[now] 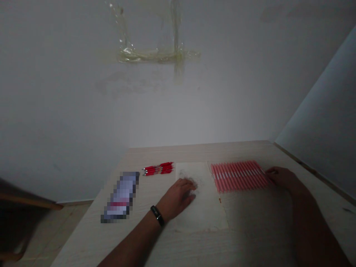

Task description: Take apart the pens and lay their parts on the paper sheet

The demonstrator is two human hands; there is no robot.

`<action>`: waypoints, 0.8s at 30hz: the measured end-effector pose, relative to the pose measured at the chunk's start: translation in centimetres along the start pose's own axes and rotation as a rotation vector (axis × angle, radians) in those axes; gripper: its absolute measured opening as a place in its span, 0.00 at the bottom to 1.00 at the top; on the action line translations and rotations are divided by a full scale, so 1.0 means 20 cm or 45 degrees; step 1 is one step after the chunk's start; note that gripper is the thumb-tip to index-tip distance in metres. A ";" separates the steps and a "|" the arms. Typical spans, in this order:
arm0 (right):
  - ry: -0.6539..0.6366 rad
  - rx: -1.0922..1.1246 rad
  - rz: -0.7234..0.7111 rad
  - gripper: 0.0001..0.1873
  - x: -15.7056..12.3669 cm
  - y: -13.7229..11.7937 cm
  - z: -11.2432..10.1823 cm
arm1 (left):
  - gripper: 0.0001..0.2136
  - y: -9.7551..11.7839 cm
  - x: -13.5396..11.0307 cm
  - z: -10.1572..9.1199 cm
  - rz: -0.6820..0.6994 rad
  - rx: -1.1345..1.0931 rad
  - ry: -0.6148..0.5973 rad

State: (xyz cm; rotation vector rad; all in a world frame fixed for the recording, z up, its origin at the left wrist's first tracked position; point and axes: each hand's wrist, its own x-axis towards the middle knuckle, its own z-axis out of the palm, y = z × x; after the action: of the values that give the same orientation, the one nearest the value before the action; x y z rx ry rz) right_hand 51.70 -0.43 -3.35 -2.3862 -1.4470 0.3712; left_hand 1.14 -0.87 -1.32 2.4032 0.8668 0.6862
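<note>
My left hand (178, 196) lies flat, palm down, on a sheet of pale paper (201, 211), over a dark smudge, with a black band on its wrist. My right hand (282, 178) rests at the right end of a tight row of pink pens (238, 176), its fingers touching or nearly touching them. The dim light hides whether those fingers hold anything. Beyond the paper, a small bundle of red pens (158, 169) lies across the table. A pixelated flat packet (121, 196) lies left of my left hand.
The pale wood-grain table (244, 152) meets a grey wall (178, 111) at the back, with yellowed tape marks (155, 55) on it. A second wall stands on the right. A dark chair (19, 207) stands at the lower left, above a tiled floor.
</note>
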 end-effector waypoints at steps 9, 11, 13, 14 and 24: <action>0.024 0.027 -0.061 0.10 0.00 0.01 0.03 | 0.12 0.00 0.00 0.00 -0.028 -0.013 -0.003; 0.038 0.018 -0.064 0.10 0.00 0.01 0.03 | 0.12 0.00 0.00 0.00 -0.020 0.001 -0.012; 0.041 0.002 -0.049 0.10 -0.01 0.00 0.02 | 0.12 0.00 0.00 -0.01 -0.016 0.017 -0.022; 0.050 -0.007 -0.041 0.11 -0.01 -0.01 0.02 | 0.12 0.00 0.00 -0.01 -0.018 0.024 -0.027; 0.073 0.011 -0.356 0.10 -0.16 -0.50 0.12 | 0.09 -0.01 0.00 -0.03 -0.152 0.122 0.069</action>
State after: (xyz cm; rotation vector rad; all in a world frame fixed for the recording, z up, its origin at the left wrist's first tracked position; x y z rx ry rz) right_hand 41.33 1.31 -1.37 -2.1285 -1.7174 0.2365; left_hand 0.79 -0.49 -1.07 2.4028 1.0793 0.6806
